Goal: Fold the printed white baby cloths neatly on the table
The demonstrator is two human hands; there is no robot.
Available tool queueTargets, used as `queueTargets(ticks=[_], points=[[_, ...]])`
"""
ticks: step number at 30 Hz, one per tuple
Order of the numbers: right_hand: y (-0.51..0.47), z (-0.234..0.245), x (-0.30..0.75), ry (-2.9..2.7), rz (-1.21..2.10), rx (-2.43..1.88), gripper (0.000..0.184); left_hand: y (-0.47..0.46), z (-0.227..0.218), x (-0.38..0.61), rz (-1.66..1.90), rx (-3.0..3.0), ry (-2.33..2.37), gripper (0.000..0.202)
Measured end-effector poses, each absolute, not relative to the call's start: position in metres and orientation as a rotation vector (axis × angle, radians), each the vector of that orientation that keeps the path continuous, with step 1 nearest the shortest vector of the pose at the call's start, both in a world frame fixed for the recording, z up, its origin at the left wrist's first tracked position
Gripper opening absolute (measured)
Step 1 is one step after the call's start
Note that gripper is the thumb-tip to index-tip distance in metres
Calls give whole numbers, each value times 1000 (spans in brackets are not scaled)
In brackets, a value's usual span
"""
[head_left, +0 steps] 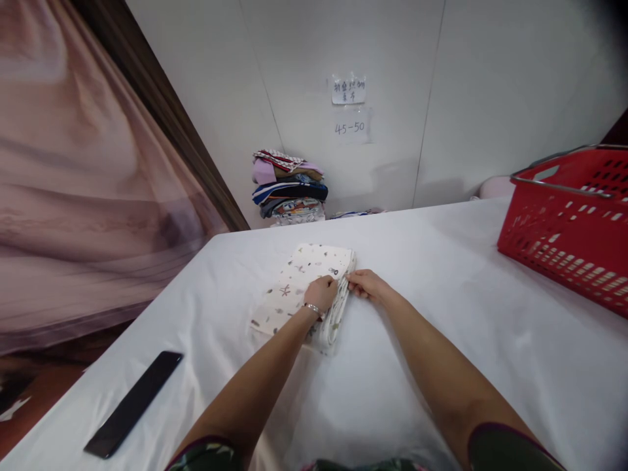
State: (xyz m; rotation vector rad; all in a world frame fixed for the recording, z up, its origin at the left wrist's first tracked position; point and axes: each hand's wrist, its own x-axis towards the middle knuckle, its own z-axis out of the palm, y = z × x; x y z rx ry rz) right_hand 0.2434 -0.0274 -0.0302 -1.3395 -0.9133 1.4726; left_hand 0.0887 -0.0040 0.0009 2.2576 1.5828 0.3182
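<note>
Lying at the middle of the frame on the white tablecloth (441, 281): the folded printed cloth (297, 281), pale with small scattered motifs. Pressing down on its right-hand edge with the left hand (321, 291), fingers curled narrow over the layered fold (a thin bracelet (313, 307) showing at the wrist). Pinching the same edge from the right with the right hand (364, 284), fingertips closed on the fabric, just beside the left.

Possibly going wrong from here: layers sliding out of line, judging by the stacked edges bulging and fanning toward the lower end of the fold. Gripping at one spot only, and so leaving the cloth's far left corner loose and free to drag or flip. Also risking bunching of the tablecloth underneath, which is wrinkling near the forearms at the bottom of the frame.

Sitting well apart, so hardly threatening: the dark phone (133, 402) at lower left near the table's edge, the red basket (564, 242) at right, the stack of folded clothes (289, 190) against the wall at upper centre.
</note>
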Motion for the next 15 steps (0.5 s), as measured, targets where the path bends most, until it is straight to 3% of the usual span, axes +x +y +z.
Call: queueTargets(ticks=[15], points=[[-28,-27,241,-931,1455,-1381,28,-14,9,94,262,2310,1607,24]])
